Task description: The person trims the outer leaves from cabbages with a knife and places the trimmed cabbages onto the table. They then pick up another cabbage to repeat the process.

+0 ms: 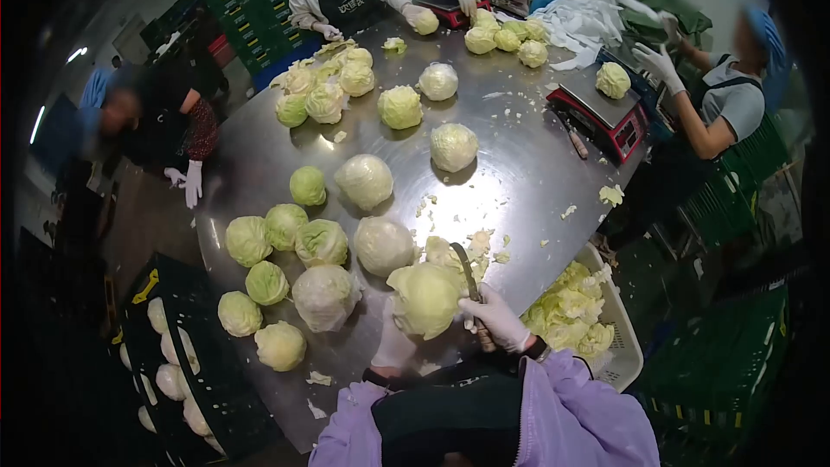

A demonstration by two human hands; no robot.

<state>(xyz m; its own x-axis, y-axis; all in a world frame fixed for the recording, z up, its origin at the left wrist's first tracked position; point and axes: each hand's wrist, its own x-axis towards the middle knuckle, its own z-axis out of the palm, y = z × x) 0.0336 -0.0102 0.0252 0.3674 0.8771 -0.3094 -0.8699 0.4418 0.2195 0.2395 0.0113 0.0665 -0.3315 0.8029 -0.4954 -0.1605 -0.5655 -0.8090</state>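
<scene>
Low in the centre of the frame, the left hand [393, 348] cups the cabbage [425, 298] from below, and the right hand [497, 320] is closed around the knife [468, 272], its blade against the head. I think the round head could turn in that grip, and then the blade may slip toward the left hand.

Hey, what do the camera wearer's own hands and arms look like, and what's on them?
The left hand and right hand are gloved in white. The sleeves are loose and light purple, with a dark band showing at the right wrist.
</scene>
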